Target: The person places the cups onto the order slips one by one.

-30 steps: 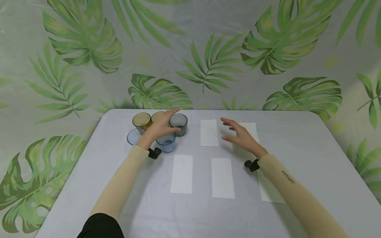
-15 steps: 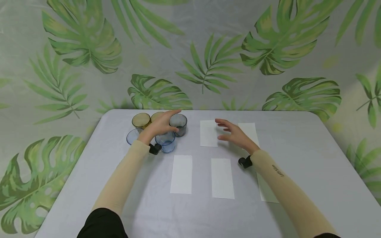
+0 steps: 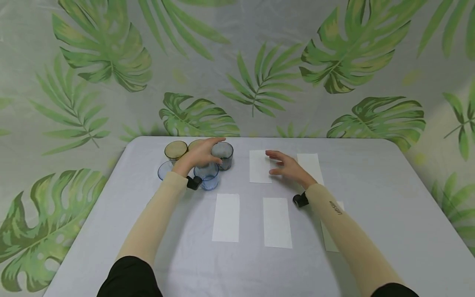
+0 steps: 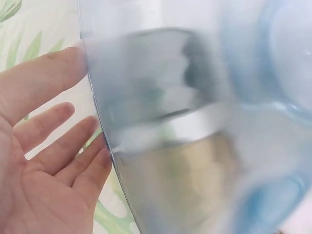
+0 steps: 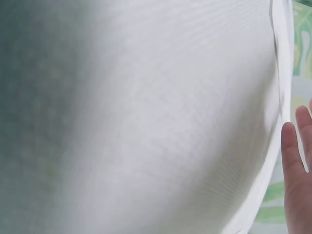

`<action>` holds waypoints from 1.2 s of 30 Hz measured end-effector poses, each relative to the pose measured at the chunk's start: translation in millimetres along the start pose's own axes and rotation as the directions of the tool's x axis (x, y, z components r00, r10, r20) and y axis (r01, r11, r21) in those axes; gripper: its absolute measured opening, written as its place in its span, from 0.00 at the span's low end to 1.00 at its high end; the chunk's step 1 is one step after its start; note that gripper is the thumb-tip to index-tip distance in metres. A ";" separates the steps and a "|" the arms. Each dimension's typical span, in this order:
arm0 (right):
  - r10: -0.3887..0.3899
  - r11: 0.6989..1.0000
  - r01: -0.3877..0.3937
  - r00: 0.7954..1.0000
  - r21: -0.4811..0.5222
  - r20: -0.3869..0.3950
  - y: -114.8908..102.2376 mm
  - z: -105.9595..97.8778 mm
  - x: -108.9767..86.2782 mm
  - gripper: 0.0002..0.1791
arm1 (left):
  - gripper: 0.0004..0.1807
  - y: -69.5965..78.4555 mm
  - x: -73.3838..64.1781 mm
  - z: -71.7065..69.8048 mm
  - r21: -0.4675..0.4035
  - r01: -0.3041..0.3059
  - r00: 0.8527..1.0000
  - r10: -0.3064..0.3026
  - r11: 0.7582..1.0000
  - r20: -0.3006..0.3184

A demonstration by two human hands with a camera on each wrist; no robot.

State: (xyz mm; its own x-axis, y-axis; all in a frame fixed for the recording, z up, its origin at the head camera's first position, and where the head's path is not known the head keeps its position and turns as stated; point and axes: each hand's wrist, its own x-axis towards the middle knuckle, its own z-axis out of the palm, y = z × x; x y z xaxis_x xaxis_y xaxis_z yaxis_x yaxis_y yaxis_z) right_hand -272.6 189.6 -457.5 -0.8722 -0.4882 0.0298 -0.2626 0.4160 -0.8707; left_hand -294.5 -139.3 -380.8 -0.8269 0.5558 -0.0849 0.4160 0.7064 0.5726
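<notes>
My left hand point(image 3: 198, 156) is over a cluster of glass tumblers, thumb apart from fingers, beside a grey tumbler point(image 3: 227, 160). Whether it touches that glass I cannot tell. Just below the hand stands a blue tumbler point(image 3: 208, 181); a second blue one point(image 3: 164, 170) is partly hidden by the wrist. Behind are two amber tumblers, one in plain sight point(image 3: 176, 150), the other point(image 3: 194, 144) half covered. In the left wrist view the left hand point(image 4: 53, 165) has relaxed fingers. My right hand point(image 3: 291, 168) hovers by a white paper card point(image 3: 257, 167), holding nothing; its fingers point(image 5: 290, 151) look straight.
More white cards lie on the white-covered table point(image 3: 185, 255): front left point(image 3: 226, 218), front middle point(image 3: 277, 222), back right point(image 3: 310, 165), and one point(image 3: 329, 241) partly under the right forearm. A leaf-print cloth point(image 3: 259, 74) hangs behind the table.
My right hand has moved left, from near the back right card to the edge of the back left card. The left hand has hardly moved, its wrist rising slightly. The tumblers stay put.
</notes>
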 end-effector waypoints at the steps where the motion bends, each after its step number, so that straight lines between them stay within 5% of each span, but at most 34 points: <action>1: -0.001 1.000 0.001 1.000 0.000 0.003 0.6 0.4 0.7 0.38 | 0.44 0.2 0.5 0.1 0.013 0.003 1.000 -0.003 1.000 0.000; 8: 0.029 0.999 -0.028 0.999 -0.027 0.024 -0.2 2.8 4.2 0.38 | 0.44 -0.3 1.8 2.2 0.036 0.020 1.000 -0.020 0.999 0.008; 19: 0.127 0.986 -0.122 0.991 -0.117 0.041 -4.1 6.3 4.5 0.40 | 0.41 -5.0 -0.2 5.7 0.013 -0.040 0.999 0.040 0.999 -0.034; 36: 0.189 0.966 -0.176 0.980 -0.189 0.056 -3.8 7.6 3.7 0.40 | 0.40 6.6 -5.8 1.2 -0.111 -0.096 0.991 0.084 0.989 -0.101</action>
State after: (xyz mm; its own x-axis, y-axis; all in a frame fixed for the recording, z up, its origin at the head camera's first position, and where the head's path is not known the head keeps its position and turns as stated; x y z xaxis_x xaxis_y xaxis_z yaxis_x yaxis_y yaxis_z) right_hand -271.7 180.4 -457.8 -0.8818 -0.4426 -0.1631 -0.1783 0.6329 -0.7534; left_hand -286.5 -137.4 -377.6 -0.8228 0.5664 0.0466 0.4486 0.5971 0.6650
